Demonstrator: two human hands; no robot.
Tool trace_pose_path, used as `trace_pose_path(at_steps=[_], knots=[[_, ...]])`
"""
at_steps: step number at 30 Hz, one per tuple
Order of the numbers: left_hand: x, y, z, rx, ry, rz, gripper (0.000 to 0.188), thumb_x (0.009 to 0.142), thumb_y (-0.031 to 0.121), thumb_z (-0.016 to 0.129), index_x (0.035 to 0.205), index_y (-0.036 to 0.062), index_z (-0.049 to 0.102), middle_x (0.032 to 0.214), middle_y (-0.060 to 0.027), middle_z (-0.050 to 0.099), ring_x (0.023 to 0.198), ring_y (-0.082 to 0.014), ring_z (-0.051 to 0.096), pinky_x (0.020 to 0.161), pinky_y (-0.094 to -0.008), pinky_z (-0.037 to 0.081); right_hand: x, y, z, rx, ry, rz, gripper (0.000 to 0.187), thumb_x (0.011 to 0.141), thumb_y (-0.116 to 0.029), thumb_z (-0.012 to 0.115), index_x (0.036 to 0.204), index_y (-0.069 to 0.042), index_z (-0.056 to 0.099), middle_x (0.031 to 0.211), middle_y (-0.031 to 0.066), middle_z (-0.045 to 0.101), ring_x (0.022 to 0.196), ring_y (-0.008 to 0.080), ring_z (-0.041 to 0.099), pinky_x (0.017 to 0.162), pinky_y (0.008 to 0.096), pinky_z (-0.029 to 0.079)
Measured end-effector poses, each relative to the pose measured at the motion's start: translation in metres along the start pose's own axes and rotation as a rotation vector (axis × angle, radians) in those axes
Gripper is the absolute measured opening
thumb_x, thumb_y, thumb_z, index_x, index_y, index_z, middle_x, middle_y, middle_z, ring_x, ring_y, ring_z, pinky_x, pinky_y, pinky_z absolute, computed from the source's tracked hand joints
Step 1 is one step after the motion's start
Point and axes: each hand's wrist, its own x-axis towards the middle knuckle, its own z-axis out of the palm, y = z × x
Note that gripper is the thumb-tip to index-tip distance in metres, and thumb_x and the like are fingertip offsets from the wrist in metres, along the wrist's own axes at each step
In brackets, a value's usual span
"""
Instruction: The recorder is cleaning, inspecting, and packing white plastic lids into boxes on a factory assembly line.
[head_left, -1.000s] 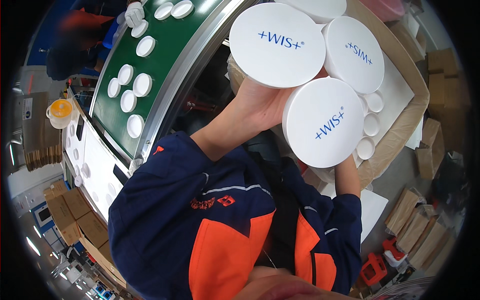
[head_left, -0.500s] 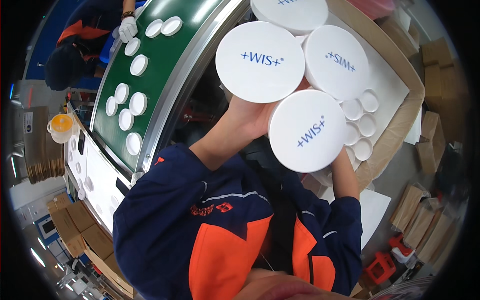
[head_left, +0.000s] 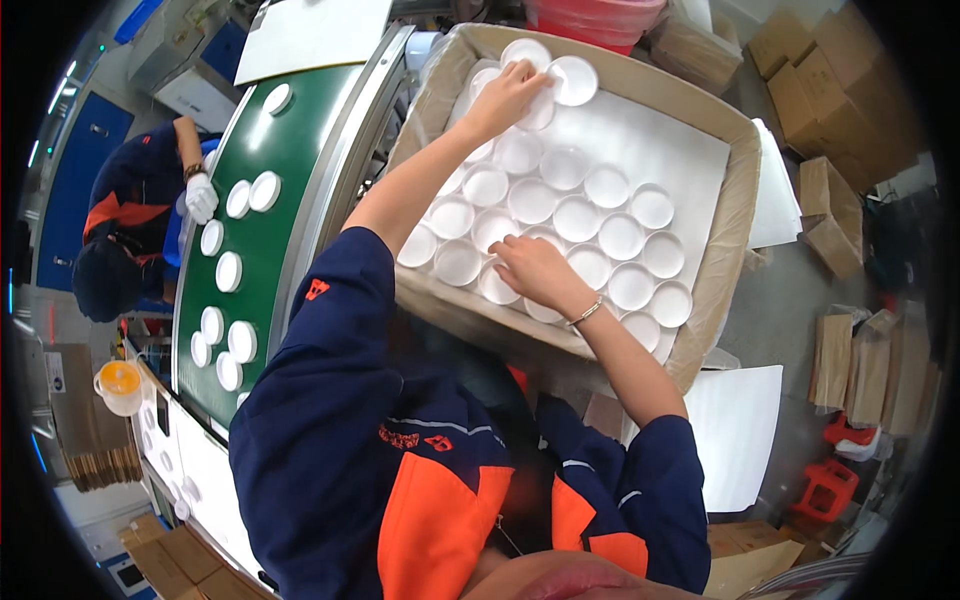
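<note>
On the chest of the navy-and-orange jacket [head_left: 360,330], a line of orange-red lettering [head_left: 398,437] sat next to a small diamond-shaped emblem [head_left: 438,443]; another orange-red mark [head_left: 317,289] showed on the left sleeve. All three were too small to make out well. A pale label [head_left: 53,370] with dark print was stuck on a brown cardboard piece at the far left.

The left arm stretched well forward over the near left side of a film-lined carton [head_left: 735,240], forearm slanting up and to the right. The left hand [head_left: 508,95] was palm down at the far left corner, its fingers bent over the rims of several white round pieces [head_left: 620,236]; whether it gripped one could not be told. The right arm came in from the lower right with the elbow bent, a thin bracelet [head_left: 585,312] at its wrist. The right hand [head_left: 535,268] lay palm down near the carton's near side, fingers lightly bent and touching the pieces beneath; its hold, too, could not be told.

The pieces stood side by side inside the carton in close rows, hollow side up, on a white sheet [head_left: 660,130]. More lay scattered on a green conveyor belt [head_left: 290,150] to the left, where a co-worker's white-gloved hand [head_left: 201,198] rested at the far edge.
</note>
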Motion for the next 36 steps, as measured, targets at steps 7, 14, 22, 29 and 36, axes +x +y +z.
trace_pose_path(at_steps=[7,14,22,29,36], knots=[[-0.011,-0.022,0.032,0.081,-0.136,-0.132,0.046,0.071,-0.004,0.060,0.114,0.0140,0.057,0.099,-0.0112,0.053,0.103,-0.0308,0.053,0.079,-0.0375,0.051,-0.003,0.003,-0.002,-0.022,0.009,0.003,0.016,0.085,-0.017,0.060,0.093,-0.004,0.058,0.086,0.0120,0.060,0.081,0.0271,0.063,0.069,0.0392,0.051],[-0.059,-0.022,0.009,0.108,-0.331,-0.430,0.064,0.078,0.004,0.062,0.137,0.0178,0.042,0.129,-0.0206,0.046,0.116,-0.0408,0.047,0.099,-0.0475,0.040,0.004,-0.006,0.000,0.056,-0.063,-0.031,0.022,0.083,-0.015,0.061,0.100,-0.002,0.059,0.090,0.0150,0.062,0.086,0.0317,0.062,0.074,0.0417,0.050],[-0.248,0.149,-0.287,0.316,-0.113,-0.762,0.058,0.079,0.003,0.061,0.134,0.0144,0.046,0.136,-0.0185,0.042,0.130,-0.0386,0.037,0.108,-0.0479,0.030,0.002,-0.027,-0.002,0.174,-0.113,0.044,0.024,0.087,-0.011,0.058,0.109,-0.002,0.061,0.099,0.0157,0.063,0.087,0.0310,0.062,0.078,0.0398,0.049],[-0.466,0.251,-0.426,0.566,-0.113,-1.513,0.054,0.086,0.006,0.059,0.137,0.0143,0.042,0.133,-0.0206,0.040,0.122,-0.0406,0.043,0.101,-0.0444,0.039,0.008,-0.042,-0.002,0.208,-0.260,0.077,0.025,0.089,-0.008,0.056,0.113,-0.002,0.059,0.095,0.0134,0.062,0.079,0.0247,0.061,0.073,0.0352,0.049],[-0.471,0.243,-0.449,0.397,-0.160,-1.321,0.059,0.078,-0.002,0.061,0.133,0.0162,0.049,0.124,-0.0131,0.049,0.118,-0.0334,0.045,0.098,-0.0384,0.040,0.007,-0.040,0.000,0.189,-0.290,0.175,0.027,0.091,-0.008,0.054,0.117,-0.002,0.058,0.095,0.0117,0.062,0.077,0.0215,0.059,0.071,0.0337,0.048]])
